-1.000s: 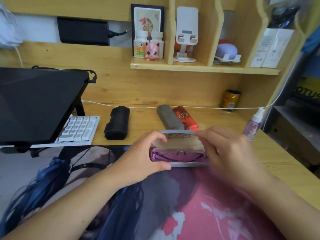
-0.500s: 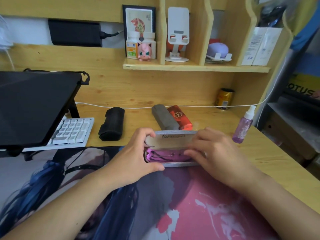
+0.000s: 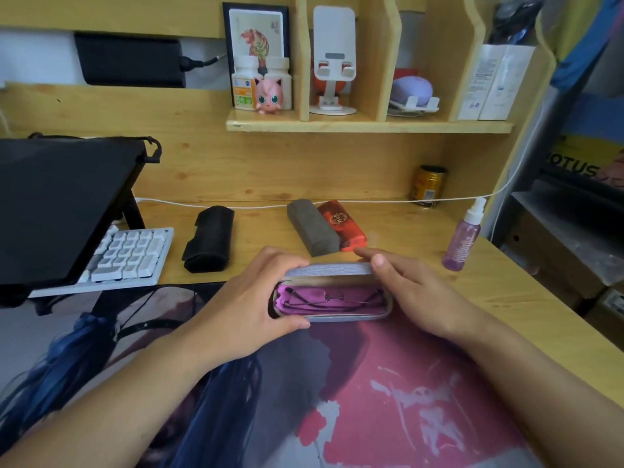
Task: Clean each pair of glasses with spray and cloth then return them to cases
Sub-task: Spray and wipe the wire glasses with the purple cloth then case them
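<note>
Lowered since the earlier frames, the lid point(image 3: 329, 270) of the grey glasses case point(image 3: 332, 317) now stands nearly flat over the tray, leaving only a narrow gap along the near side. One such case is being handled; it sits on the far edge of the printed desk mat point(image 3: 388, 400), just before the bare wooden desk point(image 3: 526, 319). Inside lies one pair of thin dark-framed glasses point(image 3: 334, 296), folded, resting on a purple cloth point(image 3: 304, 300) that lines the tray.

Both hands are on the case. The left hand point(image 3: 250, 305) wraps the left end, thumb along the near wall and fingers over the lid. The right hand point(image 3: 412, 295) holds the right end, its fingers on the lid's top edge and thumb pad turned up at the corner.

Three more cases lie behind, well apart from the hands: a black one point(image 3: 209, 239) to the left, then a dark grey one point(image 3: 312, 226) and a red one point(image 3: 342, 224) touching side by side. One purple spray bottle point(image 3: 464, 236) stands upright at the right. One white keyboard point(image 3: 130, 256) sits under a black laptop stand point(image 3: 60, 204), and one gold can point(image 3: 429, 185) stands at the back wall.
</note>
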